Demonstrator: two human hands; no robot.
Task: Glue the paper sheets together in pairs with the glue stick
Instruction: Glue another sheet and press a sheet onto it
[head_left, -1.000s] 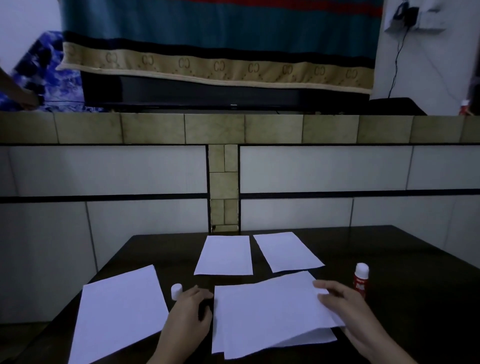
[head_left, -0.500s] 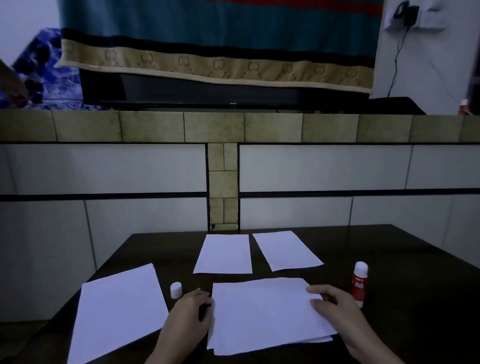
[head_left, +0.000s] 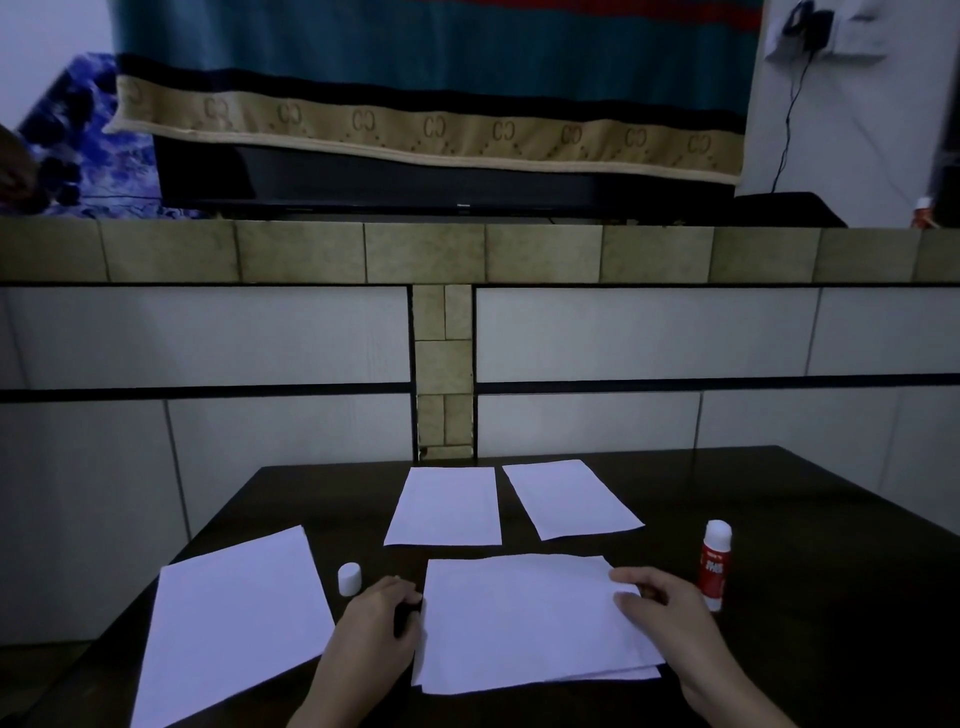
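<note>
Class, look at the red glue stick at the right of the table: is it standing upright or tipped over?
Upright. The red glue stick stands on its base on the table, white cap on top.

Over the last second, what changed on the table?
The top sheet, raised at its right edge by the right hand, came down flat onto the sheet beneath. Left hand kept its grip on a dark object. Glue stick, cap, other sheets unmoved.
</note>
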